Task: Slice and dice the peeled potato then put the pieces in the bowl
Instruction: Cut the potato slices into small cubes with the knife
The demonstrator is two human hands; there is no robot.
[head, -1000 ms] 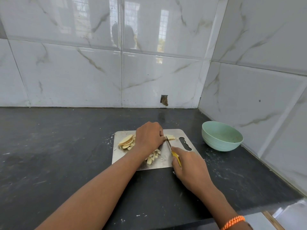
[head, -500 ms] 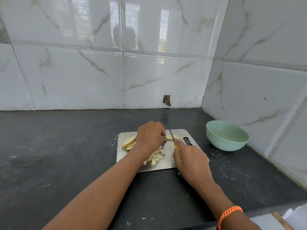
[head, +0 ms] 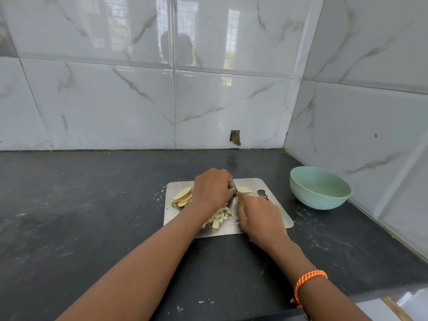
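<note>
A steel cutting board (head: 273,218) lies on the dark counter. Fanned potato slices (head: 183,196) sit at its left, diced potato pieces (head: 220,217) near its front, and a few slices (head: 244,189) at the back right. My left hand (head: 213,188) is curled over potato in the board's middle; what it holds is hidden. My right hand (head: 259,218) grips a small yellow-handled knife (head: 236,193), its blade tip against my left fingers. The green bowl (head: 320,187) stands to the right of the board and looks empty.
Tiled walls close off the back and right of the counter (head: 92,205), meeting in a corner behind the bowl. A small hole (head: 235,137) is in the back tile. The counter's front edge runs at the lower right.
My right hand has moved forward and left with the knife, closer to my left hand. The left hand has stayed over the potato.
</note>
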